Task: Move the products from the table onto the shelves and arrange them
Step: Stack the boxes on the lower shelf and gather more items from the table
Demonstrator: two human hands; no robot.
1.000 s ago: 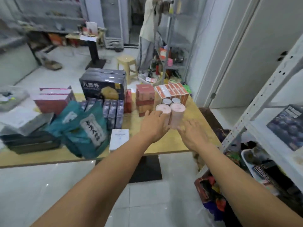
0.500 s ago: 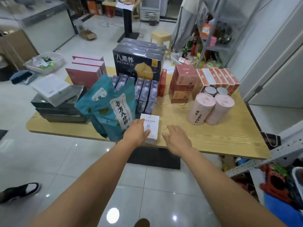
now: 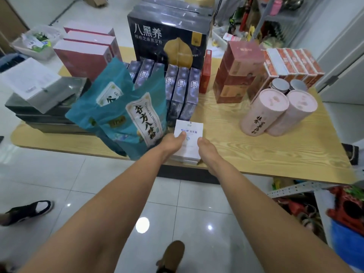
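White flat boxes (image 3: 188,138), a small stack, sit at the near edge of the wooden table (image 3: 256,152), just right of the teal pouches (image 3: 126,113) and in front of the row of purple cartons (image 3: 177,91). Left hand (image 3: 173,141) is on the stack's left side, thumb on the top box. Right hand (image 3: 206,147) is against the right side, fingers curled down over the edge. Both hands partly closed around the stack; can't tell if it's lifted off the table. Two pink tubes (image 3: 279,113) stand well apart to the right, touching each other.
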